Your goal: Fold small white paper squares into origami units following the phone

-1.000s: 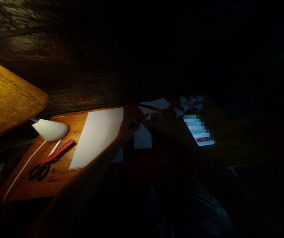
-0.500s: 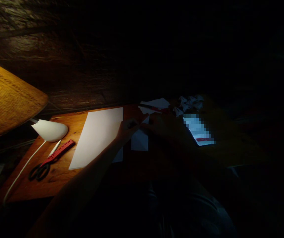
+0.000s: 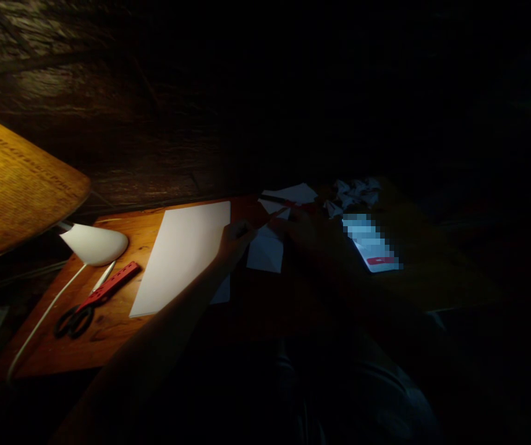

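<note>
A small folded piece of white paper (image 3: 265, 252) is between my hands over the dark middle of the table. My left hand (image 3: 236, 242), fingers curled, pinches its upper left side. On the upper right, my right hand (image 3: 301, 228) has its fingers closed on the paper's top part, where a pale flap shows. Deep shadow hides most of the right hand's fingers. Left of the paper lies a larger stack of white sheets (image 3: 184, 256), partly behind my left forearm.
A white lamp (image 3: 96, 243) with a woven shade (image 3: 19, 185) stands at left, near red-bladed scissors (image 3: 107, 287). Behind my hands lie loose paper (image 3: 300, 193) and a dark pen-like object (image 3: 277, 199). Several folded paper pieces (image 3: 351, 194) and a lit phone (image 3: 369, 244) are at right.
The folded paper has turned slightly and shifted a little right, its lower edge now slanting. My right hand has moved slightly right; the left hand stays about where it was.
</note>
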Action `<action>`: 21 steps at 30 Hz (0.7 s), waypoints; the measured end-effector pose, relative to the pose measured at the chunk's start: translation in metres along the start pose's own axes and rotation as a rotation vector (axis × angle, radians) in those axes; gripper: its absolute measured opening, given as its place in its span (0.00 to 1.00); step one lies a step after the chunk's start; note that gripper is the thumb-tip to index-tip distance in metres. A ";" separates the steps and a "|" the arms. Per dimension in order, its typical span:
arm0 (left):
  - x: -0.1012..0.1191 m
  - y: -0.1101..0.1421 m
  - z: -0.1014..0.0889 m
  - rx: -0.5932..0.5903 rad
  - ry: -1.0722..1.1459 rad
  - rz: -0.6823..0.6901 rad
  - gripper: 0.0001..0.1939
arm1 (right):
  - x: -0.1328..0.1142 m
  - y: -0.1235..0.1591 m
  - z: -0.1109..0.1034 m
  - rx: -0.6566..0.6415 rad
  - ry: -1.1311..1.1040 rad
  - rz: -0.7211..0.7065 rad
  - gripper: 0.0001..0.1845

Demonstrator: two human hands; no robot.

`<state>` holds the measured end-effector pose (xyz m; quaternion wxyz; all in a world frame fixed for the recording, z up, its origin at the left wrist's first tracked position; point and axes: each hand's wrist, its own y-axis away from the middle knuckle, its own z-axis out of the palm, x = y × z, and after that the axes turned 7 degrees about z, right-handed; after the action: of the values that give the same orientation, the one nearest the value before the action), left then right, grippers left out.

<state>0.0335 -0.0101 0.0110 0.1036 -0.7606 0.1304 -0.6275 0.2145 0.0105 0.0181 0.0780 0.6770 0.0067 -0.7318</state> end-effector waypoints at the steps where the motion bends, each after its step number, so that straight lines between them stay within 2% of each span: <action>1: 0.000 0.000 0.000 0.000 0.004 0.001 0.09 | 0.000 0.000 0.001 0.001 0.007 0.005 0.06; 15: 0.000 0.001 -0.001 0.032 -0.002 -0.012 0.09 | -0.002 0.002 0.001 -0.007 -0.009 0.009 0.06; 21: -0.004 0.000 -0.002 0.010 0.043 -0.013 0.09 | 0.004 -0.001 -0.001 -0.016 -0.019 0.014 0.12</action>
<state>0.0310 -0.0088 0.0074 0.1007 -0.7472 0.1246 -0.6451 0.2152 0.0116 0.0140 0.0886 0.6695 0.0070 -0.7374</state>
